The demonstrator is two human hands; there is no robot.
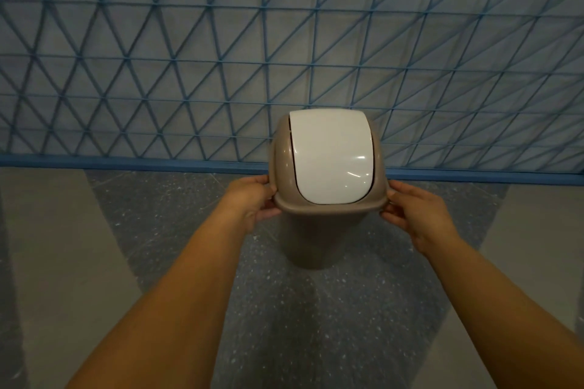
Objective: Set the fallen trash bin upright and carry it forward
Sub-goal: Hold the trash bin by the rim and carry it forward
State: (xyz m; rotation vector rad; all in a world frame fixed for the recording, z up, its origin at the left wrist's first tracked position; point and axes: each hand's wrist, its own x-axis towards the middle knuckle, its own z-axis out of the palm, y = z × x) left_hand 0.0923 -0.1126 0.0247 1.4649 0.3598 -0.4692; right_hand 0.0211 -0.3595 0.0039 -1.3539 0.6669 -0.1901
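The trash bin (316, 240) is a small taupe plastic bin with a white swing lid (331, 155), and it stands upright in the middle of the view. My left hand (252, 199) grips the left side of its lid rim. My right hand (414, 211) grips the right side of the rim. Both forearms reach forward from the bottom of the frame. The bin's base is near the speckled floor; whether it touches the floor I cannot tell.
A blue wire fence (284, 57) with a triangular mesh rises directly behind the bin, its bottom rail (126, 164) running across the view. The floor (300, 325) is dark speckled stone with paler grey slabs (57, 246) on the left and right.
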